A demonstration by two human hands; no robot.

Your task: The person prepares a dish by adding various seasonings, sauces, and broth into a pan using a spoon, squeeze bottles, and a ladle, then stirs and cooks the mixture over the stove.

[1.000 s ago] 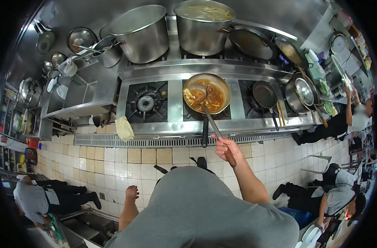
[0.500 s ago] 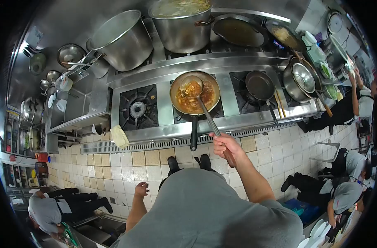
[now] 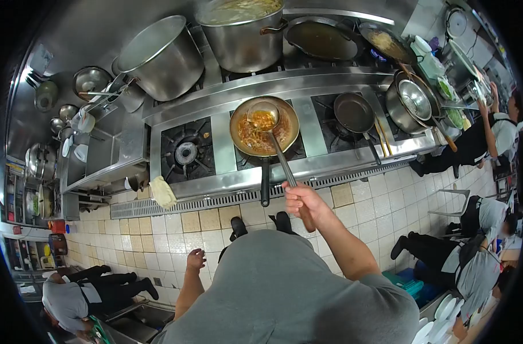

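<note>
My right hand [image 3: 301,202] is closed around the handle of a long metal ladle [image 3: 282,159]. The ladle's bowl rests in a frying pan [image 3: 293,121] and holds some of the reddish-brown sauce with small pieces [image 3: 253,139] that covers the pan's bottom. The pan sits on a middle burner, and its black handle points toward me, untouched. Down at my side, away from the stove, my left hand [image 3: 196,260] hangs with loosely bent fingers apart and nothing in it.
Large stockpots [image 3: 168,63] stand along the back. Right of my pan are a small black pan [image 3: 354,112] and stacked pans with a strainer [image 3: 414,100]. A cloth [image 3: 162,192] hangs on the stove's front edge. Co-workers [image 3: 72,301] stand behind left and at right.
The ladle's bowl has tipped and moved slightly in the pan, with more sauce showing in it. My right hand has shifted a little left. The whole view has moved slightly.
</note>
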